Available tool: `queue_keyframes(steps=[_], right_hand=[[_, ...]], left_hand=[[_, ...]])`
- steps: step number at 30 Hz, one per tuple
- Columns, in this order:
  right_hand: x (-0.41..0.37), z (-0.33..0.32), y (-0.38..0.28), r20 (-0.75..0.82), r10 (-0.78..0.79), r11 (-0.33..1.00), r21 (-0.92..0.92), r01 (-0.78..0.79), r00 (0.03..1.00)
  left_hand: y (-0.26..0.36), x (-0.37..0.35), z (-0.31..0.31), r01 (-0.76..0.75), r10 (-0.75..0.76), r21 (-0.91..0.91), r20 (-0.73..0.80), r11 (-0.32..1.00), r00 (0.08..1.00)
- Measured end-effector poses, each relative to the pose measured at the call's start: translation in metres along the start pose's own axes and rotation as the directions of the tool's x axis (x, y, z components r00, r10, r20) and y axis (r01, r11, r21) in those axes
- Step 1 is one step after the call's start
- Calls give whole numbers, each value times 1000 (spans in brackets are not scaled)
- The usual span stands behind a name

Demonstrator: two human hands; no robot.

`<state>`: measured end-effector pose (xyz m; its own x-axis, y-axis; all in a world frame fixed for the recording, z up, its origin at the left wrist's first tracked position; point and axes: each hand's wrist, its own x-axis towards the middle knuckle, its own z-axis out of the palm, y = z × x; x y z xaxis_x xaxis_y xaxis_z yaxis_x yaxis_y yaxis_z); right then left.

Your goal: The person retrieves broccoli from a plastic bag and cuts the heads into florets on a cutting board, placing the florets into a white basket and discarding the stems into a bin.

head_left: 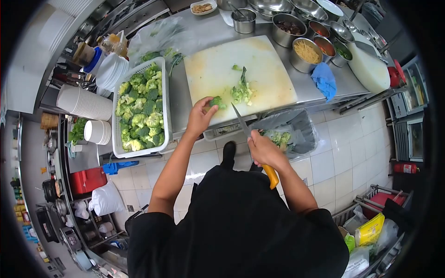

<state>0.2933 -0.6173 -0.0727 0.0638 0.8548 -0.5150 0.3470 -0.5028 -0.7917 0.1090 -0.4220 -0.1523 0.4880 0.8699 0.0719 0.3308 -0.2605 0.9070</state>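
Observation:
My left hand point(200, 116) is closed on a broccoli floret point(217, 102) at the near left edge of the white cutting board point(204, 69). In my right hand point(266, 150) is a kitchen knife with a yellow handle point(270, 176); its blade point(240, 118) points up and left toward the board's front edge, apart from the floret. Broccoli trimmings point(241, 91) and a small green piece point(236, 67) lie on the board. To the left, a white plastic basket point(165, 106) is filled with cut broccoli florets point(141, 111).
A lined waste bin point(306, 132) holding trimmings stands below the counter's front edge. Metal pots, one with yellow strips point(306, 52), and a blue cloth point(324, 81) sit right of the board. Stacked white tubs point(83, 103) are at the left. A plastic bag point(155, 37) lies behind the basket.

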Motion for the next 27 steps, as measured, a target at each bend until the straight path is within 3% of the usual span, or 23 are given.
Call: queue_keyframes(steps=[7, 11, 14, 16, 17, 19, 23, 26, 27], right_hand=[[15, 14, -9, -26, -88, 987, -138, 84, 996], [30, 19, -25, 39, 46, 985, -168, -39, 998], [53, 34, -19, 23, 62, 982, -180, -57, 998], [60, 34, -21, -2, 31, 983, -183, -31, 1000], [61, 31, -20, 15, 49, 992, -115, -47, 999], [55, 22, -23, 38, 63, 997, -47, -61, 997], [43, 7, -16, -4, 26, 970, -243, -26, 1000], [25, 4, -25, 24, -67, 939, -337, 71, 997], [18, 2, -37, 117, 66, 962, -273, -32, 991]], left_hand=[[5, -16, 7, -92, 105, 105, -131, 990, 986], [-3, -14, 12, -129, 145, 98, -175, 987, 974], [6, -15, 8, -71, 93, 145, -154, 987, 984], [7, -10, 5, 43, -28, 112, -133, 993, 991], [5, -7, 4, 41, -25, 112, -140, 993, 990], [-3, 2, 3, 3, -22, -123, -157, 992, 987], [-6, 13, -12, -68, 64, -29, -134, 997, 989], [5, 17, -24, -114, 115, 80, 2, 990, 993], [6, 18, -24, -105, 104, 102, 16, 989, 994]])
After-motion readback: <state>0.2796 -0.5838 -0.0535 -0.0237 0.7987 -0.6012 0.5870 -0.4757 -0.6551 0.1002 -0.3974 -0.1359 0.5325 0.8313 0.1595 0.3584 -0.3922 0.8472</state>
